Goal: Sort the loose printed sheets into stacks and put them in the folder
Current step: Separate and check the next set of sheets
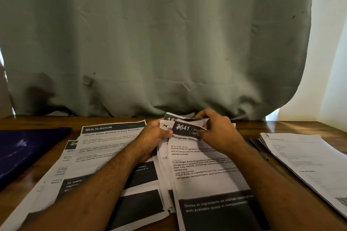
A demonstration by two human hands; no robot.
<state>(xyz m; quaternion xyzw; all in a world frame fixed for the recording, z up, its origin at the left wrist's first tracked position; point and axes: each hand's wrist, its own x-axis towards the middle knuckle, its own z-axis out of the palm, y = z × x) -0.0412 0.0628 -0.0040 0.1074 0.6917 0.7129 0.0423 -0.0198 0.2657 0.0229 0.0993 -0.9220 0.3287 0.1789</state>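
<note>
Both hands, left hand (156,133) and right hand (216,127), pinch the top edge of the loose sheets (202,159) mid-frame; folder (22,150) sits far left. Paper's thin, floppy, better gripped at the edges.

We see bare brown wooden table (244,129) between the middle sheets and the right white paper stack (309,157); a black pen (258,149) lies there.
</note>
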